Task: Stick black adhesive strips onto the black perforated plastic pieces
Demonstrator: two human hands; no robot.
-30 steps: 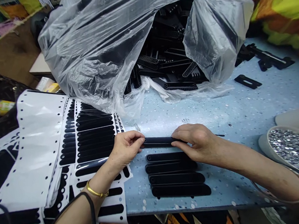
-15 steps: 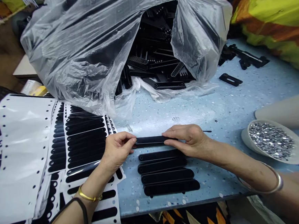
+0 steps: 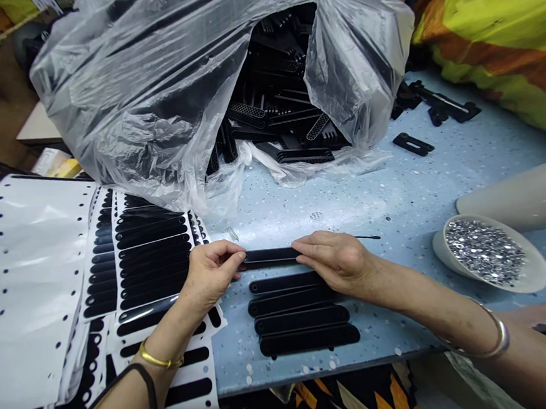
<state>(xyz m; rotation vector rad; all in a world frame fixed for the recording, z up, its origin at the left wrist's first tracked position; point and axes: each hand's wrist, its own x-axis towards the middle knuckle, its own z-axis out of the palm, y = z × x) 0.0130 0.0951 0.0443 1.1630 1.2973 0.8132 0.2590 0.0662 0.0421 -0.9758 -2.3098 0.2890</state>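
Observation:
Between my two hands lies a long black plastic strip-shaped piece with rounded ends, just above the table top. My left hand pinches its left end between thumb and fingers. With its fingers together, my right hand grips the right end, which it hides. Below it, several similar black pieces lie in a stacked row, the top ones partly under my right hand. Left of my left hand are white backing sheets with black rounded-end stickers; some stickers are gone from the nearest sheet.
A big clear plastic bag of black ribbed parts stands at the back. On the right are a white bowl of small shiny metal pieces, a pale cylinder and loose black parts. A thin dark stick lies behind my right hand.
The whole view has shifted slightly. The fingers of my right hand lie flatter and closer together along the black piece; my left hand keeps its pinch.

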